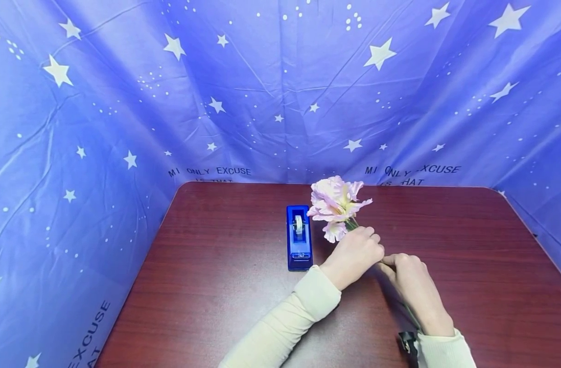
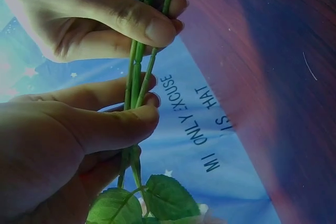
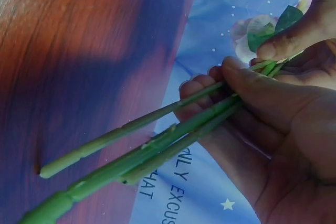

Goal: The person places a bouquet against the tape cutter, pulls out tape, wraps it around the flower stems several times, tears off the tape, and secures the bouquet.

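A bunch of pale pink flowers (image 1: 337, 202) is held above the table, its blooms toward the back and its stems running down to the right. My left hand (image 1: 356, 253) grips the green stems just below the blooms, near two green leaves (image 2: 170, 198). Close beside it, my right hand (image 1: 414, 286) pinches the same stems (image 3: 157, 142) between thumb and fingers. Beyond the right hand, the cut ends of three stems stick out at uneven lengths in the right wrist view. Most of the left palm is hidden in the head view.
A blue tape dispenser (image 1: 299, 255) with a roll of clear tape stands left of the blooms on the dark red wooden table (image 1: 207, 286). A blue star-printed cloth (image 1: 280, 92) hangs behind and at both sides. A black strap (image 1: 408, 343) lies by the right cuff.
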`<state>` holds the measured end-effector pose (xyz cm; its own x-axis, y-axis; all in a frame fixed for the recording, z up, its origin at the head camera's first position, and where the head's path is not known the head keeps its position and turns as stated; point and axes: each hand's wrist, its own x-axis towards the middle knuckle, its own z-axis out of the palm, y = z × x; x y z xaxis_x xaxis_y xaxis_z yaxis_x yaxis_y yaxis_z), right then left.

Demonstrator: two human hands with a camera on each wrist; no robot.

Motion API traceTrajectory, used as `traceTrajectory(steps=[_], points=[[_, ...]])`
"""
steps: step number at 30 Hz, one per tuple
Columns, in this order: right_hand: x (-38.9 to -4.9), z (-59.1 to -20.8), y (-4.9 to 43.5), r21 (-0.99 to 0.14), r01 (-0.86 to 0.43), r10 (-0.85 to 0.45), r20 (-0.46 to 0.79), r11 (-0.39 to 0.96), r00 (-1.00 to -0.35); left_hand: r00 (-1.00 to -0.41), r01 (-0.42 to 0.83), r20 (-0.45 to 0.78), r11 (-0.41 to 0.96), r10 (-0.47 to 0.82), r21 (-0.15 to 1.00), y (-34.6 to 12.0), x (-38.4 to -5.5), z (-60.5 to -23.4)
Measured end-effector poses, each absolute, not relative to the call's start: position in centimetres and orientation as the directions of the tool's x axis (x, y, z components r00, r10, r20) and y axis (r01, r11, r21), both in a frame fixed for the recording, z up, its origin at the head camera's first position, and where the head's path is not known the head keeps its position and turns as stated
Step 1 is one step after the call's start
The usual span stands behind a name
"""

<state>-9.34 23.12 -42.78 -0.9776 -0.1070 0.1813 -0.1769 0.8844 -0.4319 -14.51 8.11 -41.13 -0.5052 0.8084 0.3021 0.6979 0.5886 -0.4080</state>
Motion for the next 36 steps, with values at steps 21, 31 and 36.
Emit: traceTrajectory(steps=[21, 31, 36], points=[[-9.5, -43.0, 22.1, -0.409, -0.332, -0.211, 0.313, 0.850, -0.926, -0.535, 0.641, 0.363, 0.646, 0.763, -0.414, 6.2, -13.1, -40.4], [-9.8, -43.2, 21.7, -0.373, -0.416, -0.283, 0.362, 0.829, -0.888, -0.546, 0.612, 0.385, 0.668, 0.744, -0.424, 5.1, -12.7, -40.4], [-9.9, -43.4, 21.2, -0.360, -0.445, -0.303, 0.386, 0.820, -0.871, -0.552, 0.597, 0.397, 0.680, 0.733, -0.425, 4.6, -12.6, -40.4]])
